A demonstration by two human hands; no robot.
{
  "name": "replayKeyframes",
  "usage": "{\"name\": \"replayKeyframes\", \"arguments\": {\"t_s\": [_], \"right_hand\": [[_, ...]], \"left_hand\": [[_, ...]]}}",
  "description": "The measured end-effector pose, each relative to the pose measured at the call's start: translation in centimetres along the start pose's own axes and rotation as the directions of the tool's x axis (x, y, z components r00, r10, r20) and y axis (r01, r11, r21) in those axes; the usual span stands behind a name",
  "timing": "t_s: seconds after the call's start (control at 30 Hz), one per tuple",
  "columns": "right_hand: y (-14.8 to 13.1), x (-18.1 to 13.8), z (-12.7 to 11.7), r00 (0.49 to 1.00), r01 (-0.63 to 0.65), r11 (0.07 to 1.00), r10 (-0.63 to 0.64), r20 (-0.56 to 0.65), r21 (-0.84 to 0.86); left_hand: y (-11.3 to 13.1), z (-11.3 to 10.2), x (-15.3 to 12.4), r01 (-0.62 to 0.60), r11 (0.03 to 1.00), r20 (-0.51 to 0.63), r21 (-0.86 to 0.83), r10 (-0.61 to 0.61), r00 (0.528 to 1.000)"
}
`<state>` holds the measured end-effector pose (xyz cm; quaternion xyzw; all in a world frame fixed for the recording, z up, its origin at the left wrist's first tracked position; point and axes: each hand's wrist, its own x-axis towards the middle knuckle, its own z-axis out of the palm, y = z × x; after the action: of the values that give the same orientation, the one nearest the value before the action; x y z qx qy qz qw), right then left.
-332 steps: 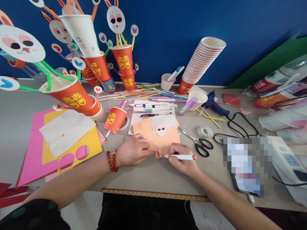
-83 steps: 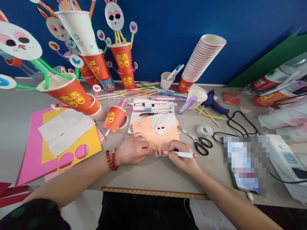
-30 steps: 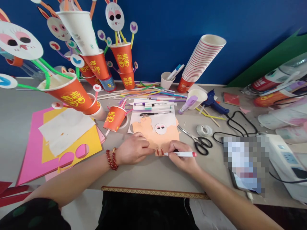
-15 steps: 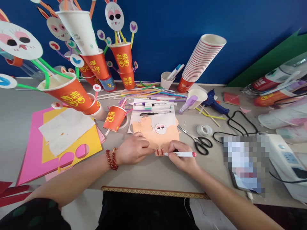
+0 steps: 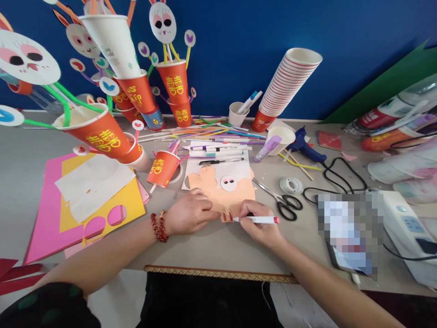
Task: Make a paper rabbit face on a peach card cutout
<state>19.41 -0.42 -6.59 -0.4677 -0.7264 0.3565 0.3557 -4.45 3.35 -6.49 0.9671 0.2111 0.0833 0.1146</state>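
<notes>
A red-capped marker (image 5: 261, 220) is pinched in my right hand (image 5: 261, 223), its tip at the lower edge of a sheet of light orange paper (image 5: 223, 197). Beside the tip, two ear shapes with dark red centres (image 5: 227, 215) are drawn on that paper. My left hand (image 5: 191, 212) is closed, its fingers bent and pressing the paper's left edge, one digit reaching close to the ears. Its fingertips are partly hidden. A round white paper face (image 5: 228, 183) with black eyes and pink lids lies on the orange paper, above the ears.
Scissors (image 5: 282, 200), clear tape (image 5: 291, 185) and a blue glue gun (image 5: 303, 145) lie to the right. Pens (image 5: 221, 161) and coloured sticks (image 5: 205, 133) lie behind. Left stand red cups with rabbit faces (image 5: 102, 134); a tall cup stack (image 5: 287, 86) leans at the back.
</notes>
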Motion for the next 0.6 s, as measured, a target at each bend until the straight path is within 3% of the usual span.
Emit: {"name": "replayKeyframes", "arguments": {"t_s": [0.6], "right_hand": [[0.07, 0.01, 0.02, 1.0, -0.014, 1.0, 0.014, 0.002, -0.008]], "left_hand": [[-0.04, 0.08, -0.06, 0.002, 1.0, -0.004, 0.006, -0.002, 1.0]]}}
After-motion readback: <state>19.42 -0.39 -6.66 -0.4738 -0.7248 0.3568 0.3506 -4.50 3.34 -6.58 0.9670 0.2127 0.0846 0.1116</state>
